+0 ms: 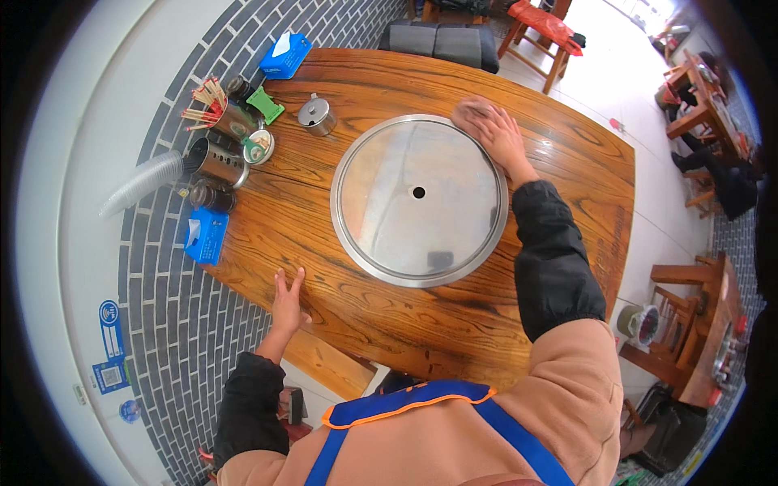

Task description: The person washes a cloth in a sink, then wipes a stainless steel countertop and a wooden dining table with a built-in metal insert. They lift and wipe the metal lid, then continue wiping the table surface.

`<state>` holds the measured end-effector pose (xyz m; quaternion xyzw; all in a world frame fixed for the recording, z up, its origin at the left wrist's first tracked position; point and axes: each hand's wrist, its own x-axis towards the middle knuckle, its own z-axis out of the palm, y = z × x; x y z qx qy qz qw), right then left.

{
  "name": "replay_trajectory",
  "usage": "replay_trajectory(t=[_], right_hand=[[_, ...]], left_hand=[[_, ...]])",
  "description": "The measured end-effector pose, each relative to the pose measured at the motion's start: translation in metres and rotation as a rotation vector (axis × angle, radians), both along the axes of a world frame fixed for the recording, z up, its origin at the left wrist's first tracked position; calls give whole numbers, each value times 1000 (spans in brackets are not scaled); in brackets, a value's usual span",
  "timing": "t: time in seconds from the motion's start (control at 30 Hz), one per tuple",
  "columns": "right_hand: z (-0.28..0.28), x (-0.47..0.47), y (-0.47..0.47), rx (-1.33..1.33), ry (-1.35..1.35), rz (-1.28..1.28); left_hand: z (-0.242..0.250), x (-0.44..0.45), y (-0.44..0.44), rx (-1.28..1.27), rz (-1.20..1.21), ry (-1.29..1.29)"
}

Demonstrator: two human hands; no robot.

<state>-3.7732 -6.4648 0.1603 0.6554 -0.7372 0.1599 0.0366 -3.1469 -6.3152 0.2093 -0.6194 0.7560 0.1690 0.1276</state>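
Observation:
My right hand (499,135) lies flat with its fingers on a brown cloth (471,113), pressed on the wooden table (565,146) at the upper right rim of a round metal lid (389,231). The lid has a small dark hole in its middle and covers the table's centre. Near the table's left front edge is my left hand (289,304), empty, fingers spread, nearest to bare wood. Behind the lid, to its left, stands a small lidded metal pot (317,115).
Along the brick wall stand two blue tissue boxes (285,58) (207,237), a metal holder of chopsticks (234,121), a perforated metal canister (216,161) and stacked clear plastic cups (143,182). A wooden bench (328,358) is below the left edge. Other tables and a seated person are at right.

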Motion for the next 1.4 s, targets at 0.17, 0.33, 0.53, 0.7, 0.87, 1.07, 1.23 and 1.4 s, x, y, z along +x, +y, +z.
replay_trajectory(t=[0.17,0.33,0.53,0.7,0.87,1.07,1.23,1.4], right_hand=[[1,9,146,-107,54,-129],[12,121,275,-105,58,-479],[35,321,330,-116,-80,-64],[22,406,222,-19,-227,592],[10,418,23,85,211,692],[11,450,-38,-118,-65,433],[35,461,77,-285,-155,1101],[30,426,36,-202,-102,1143]], left_hand=[[2,4,1,-28,-25,25],[6,6,-1,21,12,5],[15,16,10,-33,63,179],[17,34,23,-60,208,-6],[5,46,22,-6,261,2],[-6,47,26,7,303,58],[-3,52,27,-41,233,64],[-3,53,26,-26,236,79]])
